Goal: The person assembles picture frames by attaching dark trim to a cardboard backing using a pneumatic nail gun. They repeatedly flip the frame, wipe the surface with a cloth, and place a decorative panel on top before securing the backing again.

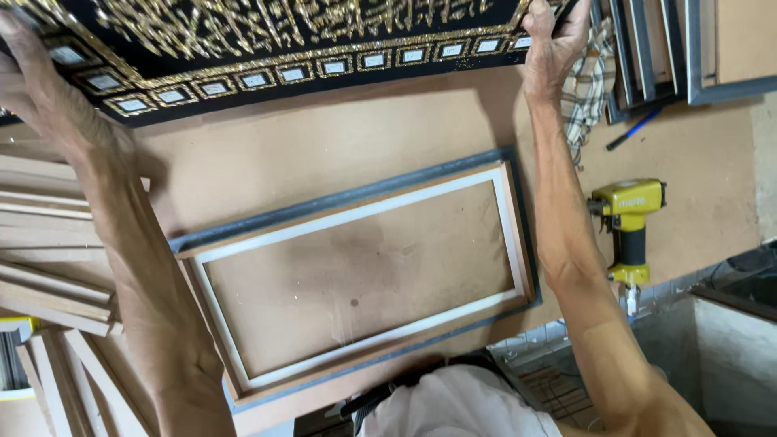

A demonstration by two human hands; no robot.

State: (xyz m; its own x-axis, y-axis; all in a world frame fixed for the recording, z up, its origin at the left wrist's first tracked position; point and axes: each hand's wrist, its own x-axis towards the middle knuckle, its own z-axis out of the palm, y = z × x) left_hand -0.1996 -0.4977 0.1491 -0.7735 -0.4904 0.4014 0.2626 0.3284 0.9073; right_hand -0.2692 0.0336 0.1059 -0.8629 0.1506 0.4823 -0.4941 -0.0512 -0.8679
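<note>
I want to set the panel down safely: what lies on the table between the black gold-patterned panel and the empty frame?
In the head view, only bare brown tabletop lies between the black panel and the empty frame.

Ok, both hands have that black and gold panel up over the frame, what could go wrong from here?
1. The left hand and right hand grip only the ends of the black and gold panel, so the long middle could sag or slip.
2. The empty frame lies right below; a drop might chip it.
3. The yellow nail gun sits by the right forearm and might get knocked.
</note>
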